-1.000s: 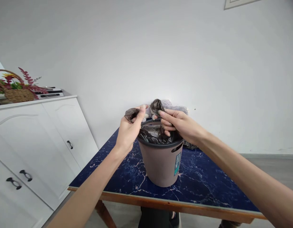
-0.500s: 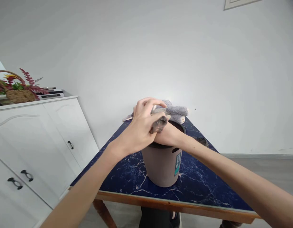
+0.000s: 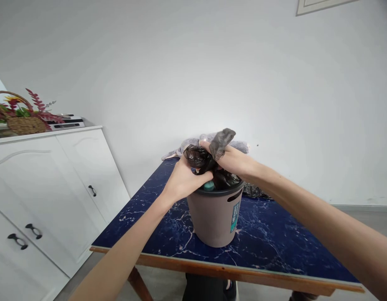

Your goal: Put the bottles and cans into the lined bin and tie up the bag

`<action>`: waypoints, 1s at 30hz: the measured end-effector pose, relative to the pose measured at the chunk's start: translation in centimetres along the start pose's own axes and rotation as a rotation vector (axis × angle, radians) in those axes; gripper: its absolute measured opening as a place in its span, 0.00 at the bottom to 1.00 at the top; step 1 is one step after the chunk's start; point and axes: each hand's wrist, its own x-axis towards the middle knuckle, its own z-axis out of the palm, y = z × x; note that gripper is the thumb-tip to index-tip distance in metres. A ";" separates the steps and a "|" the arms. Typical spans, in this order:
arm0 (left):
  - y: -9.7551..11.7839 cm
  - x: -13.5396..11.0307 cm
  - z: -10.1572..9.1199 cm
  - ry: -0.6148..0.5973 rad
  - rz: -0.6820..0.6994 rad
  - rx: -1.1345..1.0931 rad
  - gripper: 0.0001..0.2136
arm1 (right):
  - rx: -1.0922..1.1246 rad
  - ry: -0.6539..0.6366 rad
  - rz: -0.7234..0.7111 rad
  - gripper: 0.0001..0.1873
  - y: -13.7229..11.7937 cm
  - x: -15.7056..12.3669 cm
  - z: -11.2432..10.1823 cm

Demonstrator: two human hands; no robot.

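Observation:
A grey-brown trash can [image 3: 214,217] with a dark rim stands upright on the table. Black plastic of a garbage bag [image 3: 198,155] bunches above its mouth, and more of it lies inside the can. At the left of the rim my left hand [image 3: 182,177] is closed round part of the bag, its fingertips hidden behind the plastic. My right hand [image 3: 232,161] grips the bag from the right, with a gathered end poking up past the thumb. Something teal [image 3: 208,185] shows just inside the rim; its kind is unclear.
Behind the can a grey plush toy [image 3: 189,145] lies on the blue marbled table [image 3: 268,238]. More black plastic [image 3: 256,191] rests right of the can. White cabinets [image 3: 64,167] stand at left, bearing a flower basket [image 3: 26,124]. A white wall rises behind.
My right hand has come up out of the can and moved over its rim. Bunched black bag now shows above the mouth between both hands. My left hand has lowered slightly.

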 end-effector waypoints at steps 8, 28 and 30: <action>0.2 1.1 -1.1 -0.165 0.193 0.054 0.11 | -0.193 -0.337 -0.141 0.20 -1.3 -1.7 -4.5; 1.1 1.3 -0.5 -0.048 -0.083 -0.244 0.27 | -0.980 0.367 -0.688 0.15 1.3 -2.1 -1.0; 1.0 1.6 -0.3 -0.023 -0.121 -0.302 0.24 | -1.046 0.334 -0.712 0.16 1.1 -2.1 -1.0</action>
